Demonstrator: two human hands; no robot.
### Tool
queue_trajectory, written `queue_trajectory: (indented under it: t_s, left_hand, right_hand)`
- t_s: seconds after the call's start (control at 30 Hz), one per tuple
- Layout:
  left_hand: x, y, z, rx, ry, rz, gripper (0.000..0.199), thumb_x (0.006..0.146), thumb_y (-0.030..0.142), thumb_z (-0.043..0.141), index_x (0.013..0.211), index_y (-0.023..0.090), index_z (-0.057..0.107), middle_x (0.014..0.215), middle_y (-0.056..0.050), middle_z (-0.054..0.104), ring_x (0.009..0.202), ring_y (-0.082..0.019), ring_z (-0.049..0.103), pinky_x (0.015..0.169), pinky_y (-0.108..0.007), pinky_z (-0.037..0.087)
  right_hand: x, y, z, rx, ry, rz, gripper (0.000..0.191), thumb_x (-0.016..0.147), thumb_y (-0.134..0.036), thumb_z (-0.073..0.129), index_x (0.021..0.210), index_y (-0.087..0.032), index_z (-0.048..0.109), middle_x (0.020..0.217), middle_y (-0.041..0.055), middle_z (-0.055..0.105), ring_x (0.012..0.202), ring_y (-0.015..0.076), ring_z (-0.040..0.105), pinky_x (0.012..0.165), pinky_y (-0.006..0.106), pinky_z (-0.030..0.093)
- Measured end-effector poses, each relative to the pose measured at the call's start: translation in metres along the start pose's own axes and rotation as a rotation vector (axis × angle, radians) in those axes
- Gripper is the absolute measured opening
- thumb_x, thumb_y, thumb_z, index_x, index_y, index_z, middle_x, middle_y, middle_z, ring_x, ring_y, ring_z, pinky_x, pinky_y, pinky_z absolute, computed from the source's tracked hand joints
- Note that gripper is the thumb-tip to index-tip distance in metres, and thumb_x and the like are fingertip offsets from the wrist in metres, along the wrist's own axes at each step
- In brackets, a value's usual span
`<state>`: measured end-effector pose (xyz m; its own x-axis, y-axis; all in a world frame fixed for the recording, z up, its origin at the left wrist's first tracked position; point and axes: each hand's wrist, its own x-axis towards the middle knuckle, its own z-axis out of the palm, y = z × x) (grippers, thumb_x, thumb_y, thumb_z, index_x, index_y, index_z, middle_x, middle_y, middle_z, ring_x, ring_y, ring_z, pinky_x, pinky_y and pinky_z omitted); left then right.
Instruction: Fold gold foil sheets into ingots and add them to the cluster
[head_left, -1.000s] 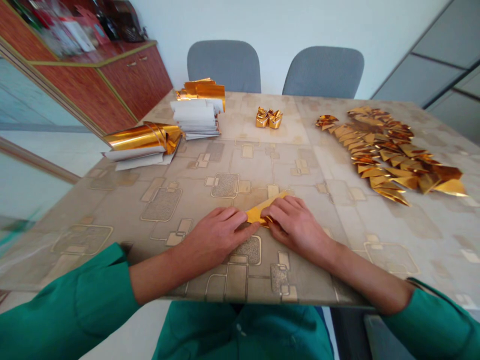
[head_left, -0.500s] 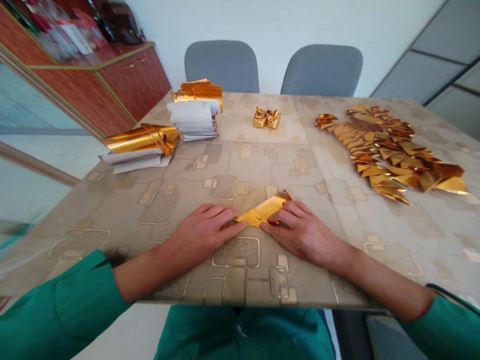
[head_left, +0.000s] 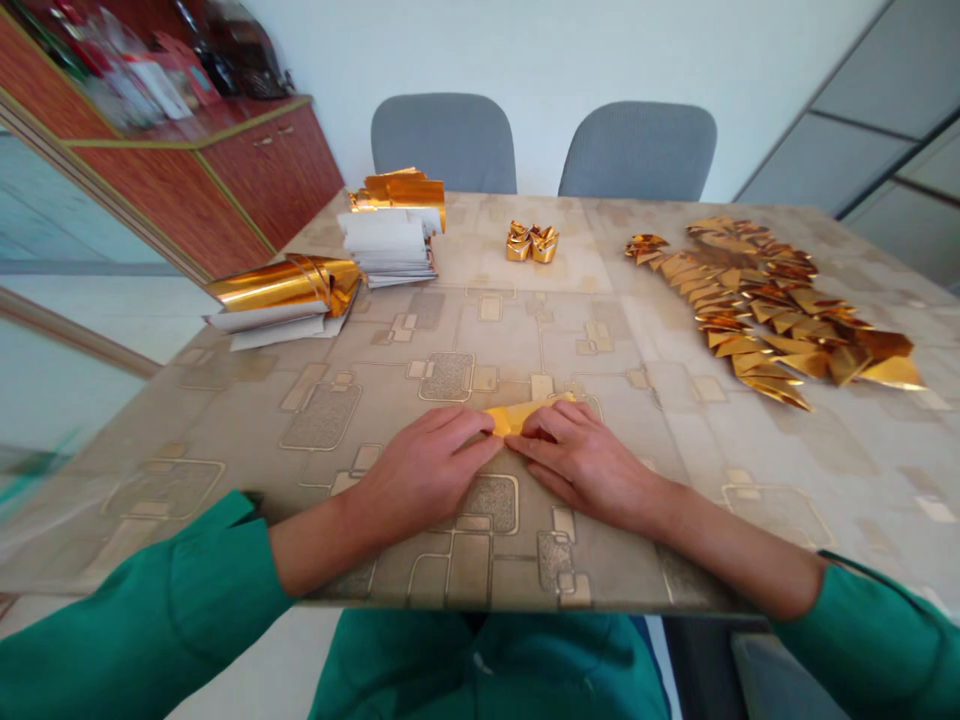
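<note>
A small folded sheet of gold foil paper (head_left: 516, 414) lies between my two hands near the front of the table. My left hand (head_left: 435, 462) pinches its left end between thumb and fingers. With bent fingers, my right hand (head_left: 583, 455) grips the right part and covers much of it. The two thumbs almost meet at the paper's near edge. Only a yellow-gold strip of the sheet shows above the fingers; its underside is hidden.
At the back left stand a stack of foil sheets (head_left: 390, 240) and a rolled gold bundle (head_left: 274, 285) on white paper. Folded gold ingot shapes (head_left: 531, 243) sit at the back middle. Many folded gold pieces (head_left: 757, 310) lie in rows at right. Two grey chairs (head_left: 444, 145) stand behind.
My hands have drawn closer together, the left moving right. The gold paper now shows as a narrower strip, with more of it covered by my fingers. The view has tilted slightly.
</note>
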<state>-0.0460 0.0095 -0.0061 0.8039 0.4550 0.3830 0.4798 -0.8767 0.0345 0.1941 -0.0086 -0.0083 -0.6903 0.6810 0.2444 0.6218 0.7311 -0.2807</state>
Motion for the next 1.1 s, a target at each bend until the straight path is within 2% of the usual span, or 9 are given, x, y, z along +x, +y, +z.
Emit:
queue_trajectory:
  t_s: [0.13,0.23,0.33,0.43,0.57,0.73,0.93,1.1]
  left_hand:
    - [0.015,0.007,0.008,-0.043,-0.082,-0.065,0.023,0.098,0.024,0.046,0.097,0.012,0.065,0.093,-0.009,0.067,0.087,-0.022,0.059,0.082,-0.036,0.052]
    - [0.016,0.004,0.01,-0.013,-0.143,-0.043,0.026,0.095,0.032,0.054,0.108,0.012,0.064,0.1,-0.01,0.066,0.092,-0.025,0.06,0.083,-0.04,0.052]
    - [0.014,-0.004,0.011,-0.009,-0.17,-0.015,0.034,0.094,0.036,0.057,0.121,0.016,0.062,0.111,-0.011,0.065,0.101,-0.026,0.06,0.087,-0.041,0.051]
    - [0.013,-0.015,0.012,-0.054,-0.145,-0.034,0.03,0.096,0.034,0.053,0.118,0.017,0.064,0.112,-0.011,0.065,0.104,-0.025,0.06,0.09,-0.042,0.051]
    - [0.016,-0.025,0.013,-0.113,-0.126,-0.034,0.027,0.097,0.032,0.051,0.114,0.017,0.066,0.111,-0.01,0.065,0.104,-0.023,0.06,0.093,-0.04,0.049]
    - [0.019,-0.027,0.014,-0.101,-0.127,-0.049,0.025,0.097,0.032,0.052,0.112,0.017,0.066,0.11,-0.01,0.065,0.101,-0.023,0.059,0.09,-0.039,0.05]
    - [0.022,-0.027,0.016,-0.08,-0.121,-0.091,0.023,0.095,0.035,0.056,0.104,0.016,0.066,0.106,-0.009,0.065,0.099,-0.023,0.059,0.087,-0.037,0.051]
    - [0.023,-0.029,0.017,-0.065,-0.095,-0.075,0.019,0.097,0.029,0.053,0.101,0.016,0.067,0.104,-0.007,0.067,0.096,-0.021,0.06,0.087,-0.034,0.05]
  right_hand:
    - [0.004,0.006,-0.005,0.108,-0.015,-0.023,0.029,0.098,-0.022,0.049,0.121,-0.017,0.066,0.101,0.0102,0.064,0.094,0.0225,0.055,0.085,0.038,0.044]
    - [0.004,0.025,-0.019,0.217,-0.088,-0.093,0.03,0.096,-0.021,0.055,0.126,-0.019,0.061,0.108,0.009,0.066,0.099,0.0203,0.058,0.089,0.037,0.045]
    - [0.001,0.046,-0.034,0.153,-0.153,-0.116,0.024,0.093,-0.026,0.062,0.116,-0.019,0.066,0.114,0.0087,0.067,0.104,0.0215,0.059,0.093,0.039,0.044]
    - [-0.002,0.058,-0.043,0.085,-0.171,-0.131,0.022,0.095,-0.029,0.059,0.114,-0.02,0.067,0.115,0.0088,0.067,0.103,0.0212,0.06,0.092,0.039,0.044]
    - [-0.005,0.058,-0.045,0.004,-0.172,-0.156,0.024,0.095,-0.026,0.057,0.117,-0.021,0.066,0.117,0.0085,0.067,0.104,0.0213,0.06,0.092,0.039,0.043]
    - [-0.003,0.052,-0.042,-0.066,-0.165,-0.173,0.027,0.091,-0.021,0.058,0.117,-0.02,0.065,0.115,0.0088,0.069,0.105,0.0232,0.059,0.092,0.04,0.042]
    - [-0.001,0.049,-0.033,-0.133,-0.073,-0.223,0.024,0.093,-0.016,0.051,0.11,-0.018,0.066,0.103,0.009,0.072,0.095,0.0221,0.059,0.088,0.039,0.043]
    - [0.0,0.054,-0.029,-0.145,-0.024,-0.274,0.022,0.096,-0.024,0.05,0.11,-0.018,0.066,0.097,0.0088,0.072,0.09,0.0209,0.06,0.086,0.038,0.044]
